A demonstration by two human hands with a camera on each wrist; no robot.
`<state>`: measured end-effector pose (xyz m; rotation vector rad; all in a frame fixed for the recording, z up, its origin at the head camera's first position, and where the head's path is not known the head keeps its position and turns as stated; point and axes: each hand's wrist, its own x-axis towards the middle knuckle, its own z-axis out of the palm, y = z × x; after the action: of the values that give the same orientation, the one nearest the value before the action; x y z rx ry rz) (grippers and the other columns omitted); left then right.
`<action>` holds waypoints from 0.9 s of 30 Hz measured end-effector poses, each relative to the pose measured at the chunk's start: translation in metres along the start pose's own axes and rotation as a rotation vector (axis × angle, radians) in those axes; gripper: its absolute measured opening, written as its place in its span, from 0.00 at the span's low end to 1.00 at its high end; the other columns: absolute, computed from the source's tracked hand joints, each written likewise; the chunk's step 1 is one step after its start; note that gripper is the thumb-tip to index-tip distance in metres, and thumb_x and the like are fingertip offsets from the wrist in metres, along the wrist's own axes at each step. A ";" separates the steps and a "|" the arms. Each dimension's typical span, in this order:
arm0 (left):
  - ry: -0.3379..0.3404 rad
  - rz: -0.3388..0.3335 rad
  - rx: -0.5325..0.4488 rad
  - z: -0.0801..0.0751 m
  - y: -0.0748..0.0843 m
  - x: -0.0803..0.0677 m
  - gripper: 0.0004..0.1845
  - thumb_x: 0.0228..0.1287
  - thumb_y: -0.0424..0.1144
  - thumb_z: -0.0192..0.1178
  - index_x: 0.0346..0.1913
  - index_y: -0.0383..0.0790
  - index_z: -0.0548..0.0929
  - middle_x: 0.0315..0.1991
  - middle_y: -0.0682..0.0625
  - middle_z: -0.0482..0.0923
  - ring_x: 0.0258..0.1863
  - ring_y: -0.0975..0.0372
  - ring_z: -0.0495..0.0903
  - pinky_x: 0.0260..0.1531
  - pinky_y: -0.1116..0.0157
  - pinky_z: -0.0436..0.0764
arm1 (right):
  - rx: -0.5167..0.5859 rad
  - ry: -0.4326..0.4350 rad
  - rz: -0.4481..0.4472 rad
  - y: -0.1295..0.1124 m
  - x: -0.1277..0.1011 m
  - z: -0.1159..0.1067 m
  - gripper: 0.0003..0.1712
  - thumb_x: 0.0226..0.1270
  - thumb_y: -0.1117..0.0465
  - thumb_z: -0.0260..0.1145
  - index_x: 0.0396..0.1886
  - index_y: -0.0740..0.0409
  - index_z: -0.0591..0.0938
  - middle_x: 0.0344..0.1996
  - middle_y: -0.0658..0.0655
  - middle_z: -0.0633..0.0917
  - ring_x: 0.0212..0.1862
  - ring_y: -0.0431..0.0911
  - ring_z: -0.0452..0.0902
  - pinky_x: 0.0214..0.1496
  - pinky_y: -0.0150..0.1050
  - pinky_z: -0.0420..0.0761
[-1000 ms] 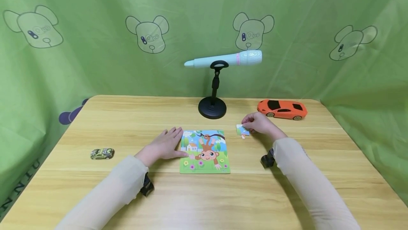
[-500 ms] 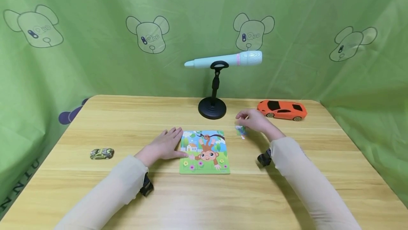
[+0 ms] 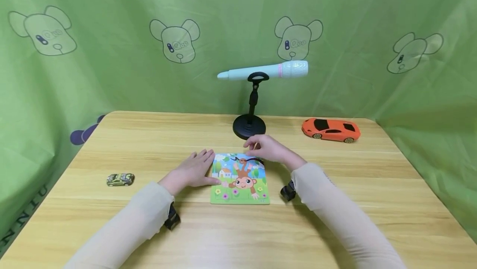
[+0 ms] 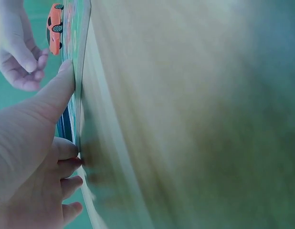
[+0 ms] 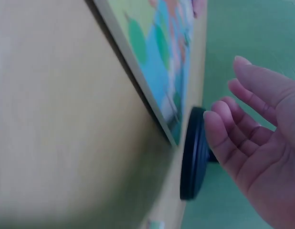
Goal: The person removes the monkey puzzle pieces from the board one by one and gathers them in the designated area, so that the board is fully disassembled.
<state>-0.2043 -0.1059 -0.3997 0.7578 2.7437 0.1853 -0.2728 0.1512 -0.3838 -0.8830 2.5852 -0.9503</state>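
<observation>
A square monkey picture puzzle (image 3: 242, 180) lies on the table. My left hand (image 3: 191, 170) rests at its left edge with straight fingers, the thumb over the border. In the left wrist view the left thumb (image 4: 59, 90) lies on the board's edge. My right hand (image 3: 269, 149) hovers over the puzzle's upper right corner. In the right wrist view this right hand (image 5: 262, 138) has loosely bent fingers, with nothing between thumb and fingertips. A small part of what looks like a loose puzzle piece (image 5: 156, 224) shows at the bottom there; the right arm hides that spot in the head view.
Behind the puzzle stands a light blue toy microphone (image 3: 261, 71) on a black stand (image 3: 249, 127), its round base close to my right hand. An orange toy car (image 3: 331, 130) is at back right. A small camouflage toy car (image 3: 120, 179) sits at left. Green curtain backs the table.
My right hand has left the loose piece beside the puzzle and moved left, over the puzzle's upper right corner. My left hand stays in place.
</observation>
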 end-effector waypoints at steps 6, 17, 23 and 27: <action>-0.005 -0.011 0.001 0.000 0.001 0.000 0.50 0.59 0.66 0.50 0.70 0.31 0.49 0.71 0.40 0.45 0.69 0.49 0.44 0.66 0.51 0.45 | 0.028 -0.116 -0.023 -0.003 0.006 0.015 0.18 0.59 0.61 0.68 0.48 0.62 0.79 0.34 0.54 0.76 0.28 0.43 0.75 0.34 0.36 0.76; -0.011 -0.019 -0.010 -0.001 0.001 0.000 0.50 0.59 0.66 0.50 0.70 0.31 0.49 0.71 0.40 0.44 0.69 0.49 0.43 0.65 0.50 0.44 | -0.174 -0.217 -0.104 -0.014 0.010 0.027 0.22 0.58 0.58 0.68 0.53 0.57 0.79 0.33 0.52 0.73 0.33 0.44 0.66 0.36 0.35 0.69; -0.015 -0.020 -0.008 -0.001 0.002 0.001 0.49 0.59 0.65 0.50 0.70 0.31 0.49 0.71 0.40 0.45 0.69 0.49 0.44 0.66 0.51 0.44 | -0.181 -0.255 -0.077 -0.016 0.010 0.028 0.25 0.59 0.58 0.67 0.58 0.53 0.77 0.33 0.53 0.71 0.33 0.44 0.63 0.33 0.33 0.65; -0.013 -0.018 -0.007 -0.001 0.002 0.000 0.49 0.59 0.65 0.50 0.70 0.31 0.50 0.71 0.40 0.45 0.69 0.49 0.44 0.65 0.50 0.45 | -0.168 -0.267 -0.064 -0.015 0.010 0.029 0.24 0.60 0.59 0.66 0.58 0.52 0.77 0.33 0.53 0.70 0.33 0.44 0.62 0.33 0.33 0.64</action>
<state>-0.2042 -0.1041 -0.3983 0.7299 2.7355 0.1858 -0.2618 0.1209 -0.3964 -1.0630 2.4440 -0.5888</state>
